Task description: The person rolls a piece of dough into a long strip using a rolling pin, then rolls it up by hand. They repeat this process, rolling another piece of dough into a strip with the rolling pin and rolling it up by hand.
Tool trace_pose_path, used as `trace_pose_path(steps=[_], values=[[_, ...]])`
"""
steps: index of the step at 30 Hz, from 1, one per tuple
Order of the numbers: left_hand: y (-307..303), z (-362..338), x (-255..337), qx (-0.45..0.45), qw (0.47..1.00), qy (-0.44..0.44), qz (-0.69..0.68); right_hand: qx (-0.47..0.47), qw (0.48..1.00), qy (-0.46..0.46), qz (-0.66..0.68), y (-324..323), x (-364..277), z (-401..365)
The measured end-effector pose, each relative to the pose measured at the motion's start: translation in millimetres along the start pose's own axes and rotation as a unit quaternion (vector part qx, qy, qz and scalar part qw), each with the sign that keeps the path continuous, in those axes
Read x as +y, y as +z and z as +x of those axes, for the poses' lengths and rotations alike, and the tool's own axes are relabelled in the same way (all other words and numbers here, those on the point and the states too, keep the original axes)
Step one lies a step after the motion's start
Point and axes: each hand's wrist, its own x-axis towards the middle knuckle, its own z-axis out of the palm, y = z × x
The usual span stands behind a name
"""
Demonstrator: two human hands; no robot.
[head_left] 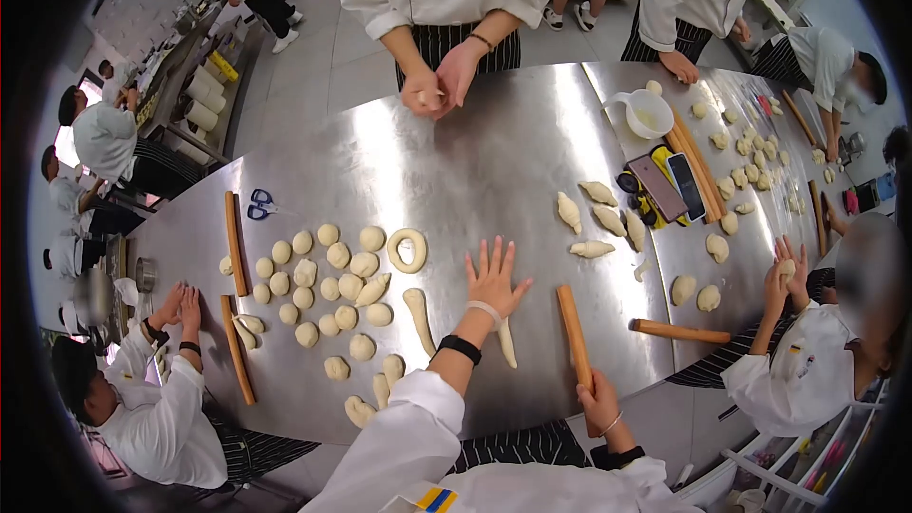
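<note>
My left hand (496,280) lies with fingers spread over the steel table (513,161). A thin strip of dough (507,344) shows from beneath its palm and runs toward me; the rest of the strip is hidden. My right hand (600,403) is closed round the near end of a wooden rolling pin (572,332), which points away from me. Left of my left hand lie a longer dough strip (418,321) and a dough ring (407,251). Beyond these, several round dough balls (340,285) are spread out. Shaped dough pieces (608,220) rest farther right.
Blue scissors (260,205) and rolling pins (236,245) lie at the left. At the right are phones (684,186), a white bowl (650,114), another rolling pin (680,331) and more dough pieces (717,247). Several people in white jackets stand around the table.
</note>
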Motion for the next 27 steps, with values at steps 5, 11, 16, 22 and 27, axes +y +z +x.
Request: trace_pose_path(steps=[5,11,16,22,27], values=[[8,7,-7,-0.036,0.998,0.061,-0.005,-0.007,1.0,0.006,0.025,1,-23,12],[-41,-58,-8,0.328,0.912,-0.033,-0.245,0.097,0.915,-0.245,-0.305,6,-71,72],[-29,-104,-12,0.117,0.993,-0.026,0.021,-0.002,0.85,-0.382,-0.363,26,-101,130],[-4,-93,-25,0.089,0.992,-0.083,-0.033,-0.044,0.812,-0.385,-0.436,33,-111,146],[-21,-13,-42,0.087,0.992,-0.03,0.083,-0.026,0.822,-0.344,-0.454,42,-137,186]])
